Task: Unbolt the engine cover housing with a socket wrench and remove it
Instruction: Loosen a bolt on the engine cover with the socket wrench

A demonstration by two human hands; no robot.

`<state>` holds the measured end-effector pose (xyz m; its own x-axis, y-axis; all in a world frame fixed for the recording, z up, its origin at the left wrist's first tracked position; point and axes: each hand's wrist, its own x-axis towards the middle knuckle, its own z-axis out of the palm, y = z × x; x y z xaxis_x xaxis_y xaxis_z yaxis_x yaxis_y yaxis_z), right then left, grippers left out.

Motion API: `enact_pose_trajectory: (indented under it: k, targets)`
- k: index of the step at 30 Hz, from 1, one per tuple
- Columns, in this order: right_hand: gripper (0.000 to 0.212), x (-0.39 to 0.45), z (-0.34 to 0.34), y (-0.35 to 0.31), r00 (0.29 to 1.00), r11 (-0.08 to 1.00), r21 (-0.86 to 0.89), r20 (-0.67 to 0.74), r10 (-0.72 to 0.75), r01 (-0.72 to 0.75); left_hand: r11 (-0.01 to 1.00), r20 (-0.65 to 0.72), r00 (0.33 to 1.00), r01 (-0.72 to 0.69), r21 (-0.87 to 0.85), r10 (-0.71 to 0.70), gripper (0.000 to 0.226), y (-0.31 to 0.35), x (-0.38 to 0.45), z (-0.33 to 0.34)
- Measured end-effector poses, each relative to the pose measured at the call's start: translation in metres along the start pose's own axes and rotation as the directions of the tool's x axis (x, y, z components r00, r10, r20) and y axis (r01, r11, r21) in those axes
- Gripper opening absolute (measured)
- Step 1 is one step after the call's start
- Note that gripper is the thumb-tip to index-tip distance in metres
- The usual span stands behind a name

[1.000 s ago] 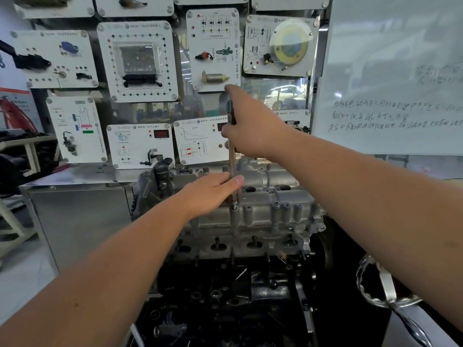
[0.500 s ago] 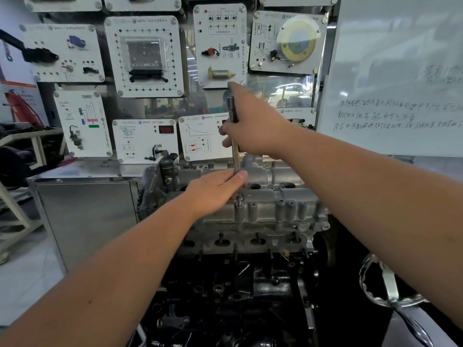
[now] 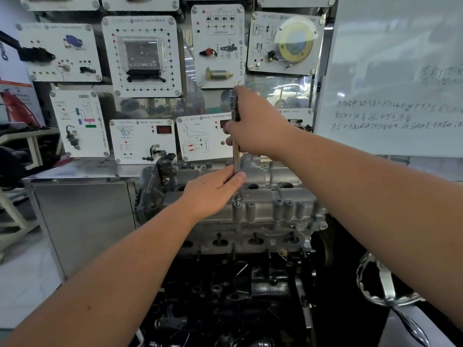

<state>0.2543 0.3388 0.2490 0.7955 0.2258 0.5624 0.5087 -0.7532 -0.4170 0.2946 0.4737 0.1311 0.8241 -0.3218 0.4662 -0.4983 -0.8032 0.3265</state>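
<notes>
Your right hand [image 3: 258,123] gripped the slim steel socket wrench [image 3: 235,156] upright; your left hand [image 3: 213,189] pinched its shaft above the ribbed, cast-grey engine cover housing [image 3: 270,209], with white instrument panels [image 3: 142,56] behind.

Your single head-worn wide-angle view looks forward and slightly down, close over the engine cover housing [image 3: 263,204], with the wall of training panels [image 3: 142,56] just behind.

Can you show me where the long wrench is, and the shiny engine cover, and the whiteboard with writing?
socket wrench [image 3: 235,156]: head view, on its bare metal shaft between the two hands.
engine cover housing [image 3: 273,211]: head view, on its silver front wall.
whiteboard [image 3: 390,71]: head view, on its blank upper area.
</notes>
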Motion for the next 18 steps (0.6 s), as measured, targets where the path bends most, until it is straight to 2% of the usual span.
enact_pose_trajectory:
  k: [4,8,11,14,18]
  targets:
    - [0.055,-0.0050,0.0035,0.0017,0.999,0.999,0.003,-0.029,-0.039,0.039,0.995,0.015,1.000,-0.027,-0.094,0.028,0.033,-0.0005,-0.0006,-0.0031]
    - [0.040,-0.0065,0.0080,0.0043,0.987,0.993,0.050,-0.122,-0.101,0.108,0.977,-0.051,0.999,-0.006,-0.214,-0.005,0.037,0.0012,0.0018,-0.0014]
    - [0.039,-0.0036,0.0094,0.0027,0.977,0.992,-0.001,-0.173,-0.128,0.130,0.967,-0.082,0.995,0.026,-0.255,-0.049,0.040,0.0015,0.0029,0.0014]
    - [0.041,0.0004,0.0088,0.0022,0.986,0.993,-0.064,-0.126,-0.106,0.099,0.975,-0.091,0.995,0.013,-0.221,-0.033,0.042,0.0028,0.0021,0.0020]
    - [0.042,-0.0006,0.0051,0.0027,0.993,0.995,-0.055,-0.082,-0.089,0.085,0.978,-0.051,0.999,-0.020,-0.210,0.009,0.037,-0.0019,-0.0017,-0.0008]
